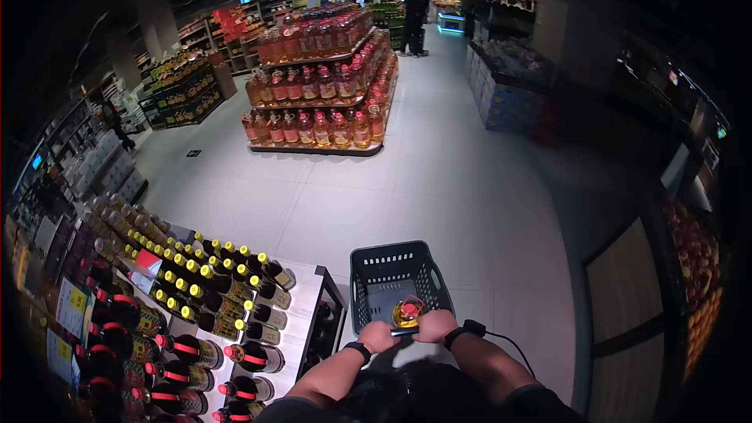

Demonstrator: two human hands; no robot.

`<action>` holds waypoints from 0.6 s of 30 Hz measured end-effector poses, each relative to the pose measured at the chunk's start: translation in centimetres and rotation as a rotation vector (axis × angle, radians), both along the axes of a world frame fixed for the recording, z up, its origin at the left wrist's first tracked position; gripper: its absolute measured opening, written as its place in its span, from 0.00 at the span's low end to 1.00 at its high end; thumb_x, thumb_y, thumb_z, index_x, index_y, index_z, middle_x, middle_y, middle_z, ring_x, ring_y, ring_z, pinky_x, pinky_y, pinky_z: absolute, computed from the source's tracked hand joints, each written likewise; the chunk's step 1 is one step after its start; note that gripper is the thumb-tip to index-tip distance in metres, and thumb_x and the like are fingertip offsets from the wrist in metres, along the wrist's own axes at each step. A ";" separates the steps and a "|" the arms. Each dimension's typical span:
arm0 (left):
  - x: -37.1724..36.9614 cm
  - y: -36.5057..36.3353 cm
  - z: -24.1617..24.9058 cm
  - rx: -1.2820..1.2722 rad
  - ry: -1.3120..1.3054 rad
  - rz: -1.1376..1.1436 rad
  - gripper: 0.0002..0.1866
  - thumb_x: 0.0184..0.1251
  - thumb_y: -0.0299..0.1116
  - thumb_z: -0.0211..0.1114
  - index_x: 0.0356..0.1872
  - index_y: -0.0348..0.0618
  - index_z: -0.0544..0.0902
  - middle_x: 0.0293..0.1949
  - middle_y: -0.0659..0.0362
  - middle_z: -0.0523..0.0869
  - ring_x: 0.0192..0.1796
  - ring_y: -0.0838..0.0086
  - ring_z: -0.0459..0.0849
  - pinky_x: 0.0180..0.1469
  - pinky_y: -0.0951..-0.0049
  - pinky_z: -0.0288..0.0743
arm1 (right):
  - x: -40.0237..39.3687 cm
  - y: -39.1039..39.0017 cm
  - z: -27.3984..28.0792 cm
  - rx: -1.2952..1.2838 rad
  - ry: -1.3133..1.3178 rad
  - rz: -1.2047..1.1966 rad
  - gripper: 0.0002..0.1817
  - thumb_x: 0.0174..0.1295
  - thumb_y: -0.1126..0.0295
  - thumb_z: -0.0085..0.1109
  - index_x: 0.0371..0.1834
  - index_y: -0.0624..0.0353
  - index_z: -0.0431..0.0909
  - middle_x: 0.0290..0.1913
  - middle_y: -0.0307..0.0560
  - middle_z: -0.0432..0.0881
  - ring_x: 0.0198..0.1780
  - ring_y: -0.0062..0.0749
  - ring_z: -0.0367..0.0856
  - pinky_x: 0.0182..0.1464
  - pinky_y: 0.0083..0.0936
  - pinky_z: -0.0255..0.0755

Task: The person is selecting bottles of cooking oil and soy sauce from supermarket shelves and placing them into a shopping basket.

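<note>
A dark grey plastic shopping basket (362,276) with slotted walls is in front of me, low in the head view. My left hand (377,337) is closed round the bar at its near edge. Beside it, my right hand (436,326) grips the same bar farther right. Inside the basket, close to the near wall, is a bottle of golden oil (405,315) with a red cap and a red carrying handle. The bar and the basket's near wall are partly hidden by my hands.
Rows of dark sauce bottles (223,282) stand on a shelf (301,286) close on my left. Ahead, a tiered display of oil bottles (321,82) rises from the pale floor (470,188). A fruit stand (689,254) borders the right. People (415,19) stand farther down the aisle.
</note>
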State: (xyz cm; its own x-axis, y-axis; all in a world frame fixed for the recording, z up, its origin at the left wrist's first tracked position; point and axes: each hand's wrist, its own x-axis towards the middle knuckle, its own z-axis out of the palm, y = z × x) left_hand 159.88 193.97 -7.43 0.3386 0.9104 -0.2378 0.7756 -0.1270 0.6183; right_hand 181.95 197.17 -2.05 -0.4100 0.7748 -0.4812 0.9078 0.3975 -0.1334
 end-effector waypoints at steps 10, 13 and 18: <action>2.0 14.2 0.9 -0.085 -0.034 0.132 0.19 0.59 0.48 0.69 0.40 0.43 0.91 0.34 0.44 0.90 0.41 0.48 0.89 0.49 0.53 0.82 | 1.2 17.9 -1.2 0.081 0.081 0.226 0.21 0.52 0.43 0.62 0.39 0.44 0.90 0.39 0.45 0.91 0.44 0.47 0.89 0.50 0.42 0.82; 0.6 20.0 -0.3 -0.041 -0.066 0.116 0.19 0.60 0.48 0.68 0.38 0.41 0.90 0.36 0.44 0.90 0.40 0.49 0.89 0.47 0.53 0.82 | -1.6 24.5 1.9 0.010 -0.037 0.278 0.21 0.51 0.42 0.64 0.38 0.43 0.91 0.38 0.45 0.91 0.44 0.45 0.90 0.50 0.41 0.83; -0.6 25.6 0.0 -0.061 -0.256 0.050 0.19 0.60 0.45 0.67 0.40 0.37 0.88 0.34 0.43 0.89 0.40 0.49 0.90 0.45 0.54 0.82 | -3.1 32.3 0.4 0.015 -0.123 0.350 0.22 0.51 0.42 0.63 0.38 0.44 0.91 0.38 0.46 0.91 0.43 0.45 0.90 0.48 0.39 0.83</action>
